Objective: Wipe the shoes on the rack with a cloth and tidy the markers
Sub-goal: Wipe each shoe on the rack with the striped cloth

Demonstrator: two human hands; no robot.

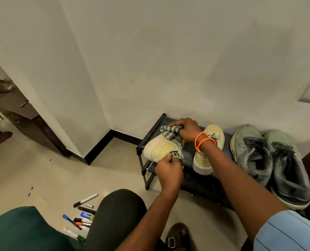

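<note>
The pale yellow sneaker (159, 148) is up off the black shoe rack (151, 136), tipped on its side over the rack's left end, toe pointing left, its canvas faded and a bit grubby. The left hand (169, 175) grips it from below at the collar, fingers curled round the edge. The right hand (187, 131), two orange bands at the wrist, bunches a grey-and-white striped cloth (168, 130) in a closed fist and presses it onto the top of the shoe. Its partner, the second yellow sneaker (207, 153), sits flat on the rack just right of the held one. Further right on the rack lie two grey sneakers (270, 160) with dark laces, side by side, scuffed. So four shoes in all, one cloth. Left of the rack and nearer the person, on the floor, lies a loose scatter of markers (81, 214), about eight, partly hidden behind a knee.
</note>
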